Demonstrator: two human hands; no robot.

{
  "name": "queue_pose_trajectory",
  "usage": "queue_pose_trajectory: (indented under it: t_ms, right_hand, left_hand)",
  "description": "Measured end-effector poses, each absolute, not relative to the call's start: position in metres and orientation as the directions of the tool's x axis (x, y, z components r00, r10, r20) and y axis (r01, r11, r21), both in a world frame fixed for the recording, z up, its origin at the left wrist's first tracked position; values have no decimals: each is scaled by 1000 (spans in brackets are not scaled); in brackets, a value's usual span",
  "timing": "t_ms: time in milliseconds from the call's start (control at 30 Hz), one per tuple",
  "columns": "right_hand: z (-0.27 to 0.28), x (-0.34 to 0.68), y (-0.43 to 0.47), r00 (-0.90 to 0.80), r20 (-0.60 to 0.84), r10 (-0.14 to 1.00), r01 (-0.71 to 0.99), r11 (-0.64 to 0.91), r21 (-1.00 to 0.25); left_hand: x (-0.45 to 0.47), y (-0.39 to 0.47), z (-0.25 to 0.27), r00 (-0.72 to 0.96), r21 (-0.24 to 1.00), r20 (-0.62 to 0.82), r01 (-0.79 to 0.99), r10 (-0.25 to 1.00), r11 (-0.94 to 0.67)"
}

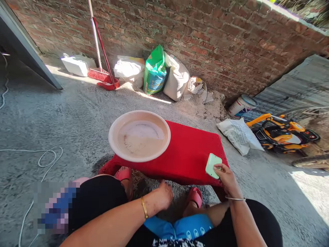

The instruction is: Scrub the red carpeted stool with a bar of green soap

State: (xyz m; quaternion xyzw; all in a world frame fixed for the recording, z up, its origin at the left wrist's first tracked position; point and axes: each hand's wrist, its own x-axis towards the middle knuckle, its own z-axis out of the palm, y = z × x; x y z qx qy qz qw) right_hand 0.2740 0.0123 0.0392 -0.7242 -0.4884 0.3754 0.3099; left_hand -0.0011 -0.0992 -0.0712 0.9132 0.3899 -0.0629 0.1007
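Observation:
My right hand (227, 176) pinches the near edge of a pale green flat rectangular case (212, 164) with rounded corners. It holds the case at the right end of a bench covered in red cloth (191, 151); whether the case rests on the cloth I cannot tell. My left hand (164, 195) is curled closed in front of the bench, above my lap, with nothing showing in its fingers. On the bench's left end sits a round pale basin (140, 159) holding cloudy water. Neither hand touches the basin.
A person (55, 209), partly blurred out, is close at my left. A white cable (50, 161) loops over the concrete floor. Along the brick wall stand a broom (99, 73), a red dustpan (110, 85), several sacks (177, 80) and a bucket (241, 106). A toy excavator (282, 133) stands right.

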Motion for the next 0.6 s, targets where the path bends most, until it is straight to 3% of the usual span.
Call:
queue_pose_trajectory:
  t_ms: [167, 300, 433, 600]
  right_hand:
    - [29, 161, 57, -82, -155, 985, 379, -113, -919]
    - [11, 100, 91, -149, -152, 977, 394, -83, -915]
    - [11, 144, 100, -88, -172, 981, 508, -104, -855]
    - [49, 292, 77, 189, -67, 980, 724, -185, -664]
  left_hand:
    - [-2, -94, -86, 672, 118, -184, 740, 717, -663]
    - [-5, -89, -89, 674, 95, -190, 737, 714, -670]
    - [-2, -88, -78, 703, 128, -177, 710, 688, -692]
    - [3, -85, -54, 689, 150, -312, 715, 654, -682]
